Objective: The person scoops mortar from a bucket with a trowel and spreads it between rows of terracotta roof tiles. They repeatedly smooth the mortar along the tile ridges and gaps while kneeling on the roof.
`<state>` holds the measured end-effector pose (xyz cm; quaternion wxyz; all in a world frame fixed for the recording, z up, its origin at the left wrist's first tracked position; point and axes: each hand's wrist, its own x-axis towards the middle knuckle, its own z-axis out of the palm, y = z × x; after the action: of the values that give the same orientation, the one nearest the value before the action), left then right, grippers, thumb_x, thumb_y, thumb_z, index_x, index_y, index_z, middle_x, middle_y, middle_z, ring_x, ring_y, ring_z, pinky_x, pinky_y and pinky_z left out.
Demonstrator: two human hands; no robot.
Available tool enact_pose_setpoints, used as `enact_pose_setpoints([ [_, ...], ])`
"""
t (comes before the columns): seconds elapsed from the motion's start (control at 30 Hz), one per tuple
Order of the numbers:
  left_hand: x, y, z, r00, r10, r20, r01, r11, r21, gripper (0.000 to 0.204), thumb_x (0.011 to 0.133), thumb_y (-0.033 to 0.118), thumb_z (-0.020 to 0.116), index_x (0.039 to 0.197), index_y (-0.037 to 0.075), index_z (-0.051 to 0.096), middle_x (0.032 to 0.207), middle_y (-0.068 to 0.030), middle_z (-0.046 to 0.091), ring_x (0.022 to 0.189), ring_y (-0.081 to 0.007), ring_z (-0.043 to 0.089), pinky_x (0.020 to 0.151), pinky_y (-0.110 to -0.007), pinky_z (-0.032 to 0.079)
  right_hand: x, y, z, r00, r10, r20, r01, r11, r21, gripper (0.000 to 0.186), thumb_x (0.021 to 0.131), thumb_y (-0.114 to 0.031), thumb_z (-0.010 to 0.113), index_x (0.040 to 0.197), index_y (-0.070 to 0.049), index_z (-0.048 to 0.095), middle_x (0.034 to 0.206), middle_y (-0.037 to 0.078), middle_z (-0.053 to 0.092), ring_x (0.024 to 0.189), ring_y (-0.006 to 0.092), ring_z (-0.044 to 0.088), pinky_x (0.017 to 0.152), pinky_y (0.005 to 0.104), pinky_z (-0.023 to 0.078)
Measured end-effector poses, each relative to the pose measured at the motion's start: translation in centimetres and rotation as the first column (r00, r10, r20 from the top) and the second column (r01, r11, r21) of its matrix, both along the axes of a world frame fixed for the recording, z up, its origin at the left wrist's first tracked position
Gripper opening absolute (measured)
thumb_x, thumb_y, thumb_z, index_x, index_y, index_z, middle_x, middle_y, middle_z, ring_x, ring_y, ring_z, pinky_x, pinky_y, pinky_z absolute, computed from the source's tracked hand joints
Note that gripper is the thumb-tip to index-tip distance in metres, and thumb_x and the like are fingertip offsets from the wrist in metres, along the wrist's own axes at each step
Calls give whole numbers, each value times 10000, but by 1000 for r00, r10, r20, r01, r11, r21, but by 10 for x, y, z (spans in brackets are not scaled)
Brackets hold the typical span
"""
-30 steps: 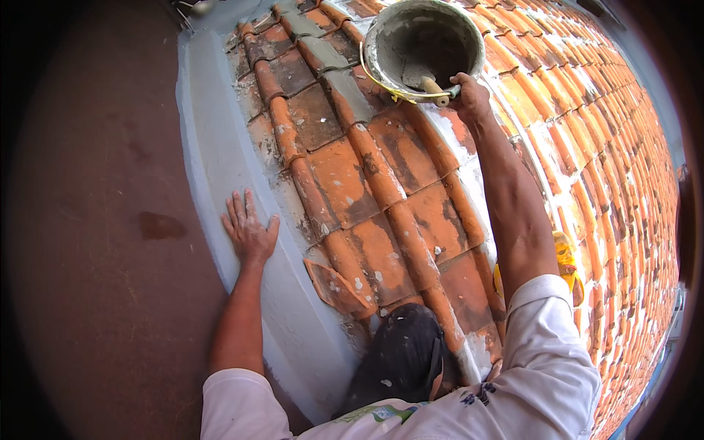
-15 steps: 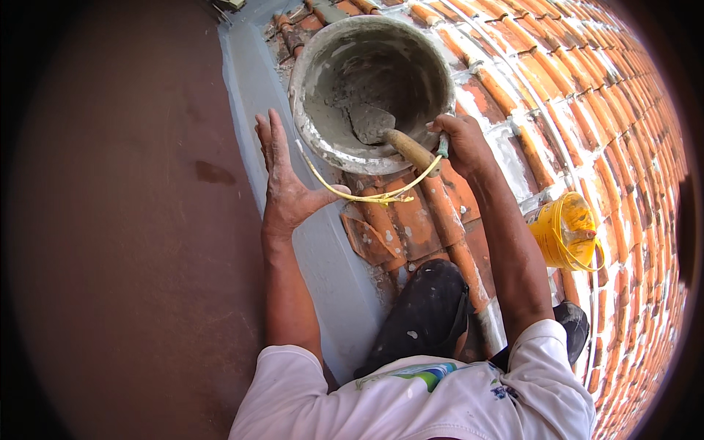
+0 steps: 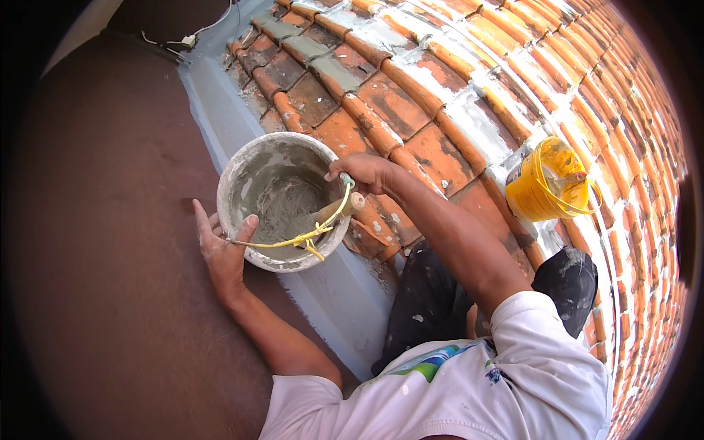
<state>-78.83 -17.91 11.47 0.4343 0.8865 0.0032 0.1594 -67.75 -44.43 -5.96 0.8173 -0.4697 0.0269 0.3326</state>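
Note:
A grey, mortar-crusted bucket (image 3: 243,258) sits between my hands, with wet mortar (image 3: 282,205) inside. Around its left wall my left hand (image 3: 224,257) is closed, the thumb crossing the rim and the fingers on the outside. My right hand (image 3: 364,174) grips the bucket's right rim beside the green-wrapped end of its yellow handle (image 3: 297,240). Inside leans a trowel, its wooden handle (image 3: 349,207) sticking out over the rim toward me; its blade is mostly hidden.
Orange roof tiles (image 3: 447,158), streaked with white and grey, slope off to the right. A yellow pail (image 3: 529,192) stands on them. Left of a grey-coated strip (image 3: 337,293) lies a brown surface (image 3: 132,242). Thin cables (image 3: 189,41) are at the far left.
The bucket has moved left and nearer me, over the grey strip. My left hand, earlier held apart with fingers spread, is now against its wall. My right hand travelled with the bucket.

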Motion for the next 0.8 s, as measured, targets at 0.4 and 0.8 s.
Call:
enact_pose_setpoints([
  [0.4,52,20,-15,993,57,-103,-98,887,-452,408,947,86,785,1273,-153,728,1119,-185,792,958,-227,760,884,-331,589,-15,-12,6,992,-44,119,41,999,28,841,1108,-643,441,1527,81,530,1416,300,668,1218,350,718,1031,468,572],
  [0.8,40,-2,-9,977,31,213,25,967,-254,426,857,-112,672,1277,-132,741,1155,-169,793,1010,-208,757,939,-309,588,-100,24,48,357,708,609,730,195,-655,203,956,-207,665,1008,-44,776,1035,132,750,1095,312,672,949,474,521],
])
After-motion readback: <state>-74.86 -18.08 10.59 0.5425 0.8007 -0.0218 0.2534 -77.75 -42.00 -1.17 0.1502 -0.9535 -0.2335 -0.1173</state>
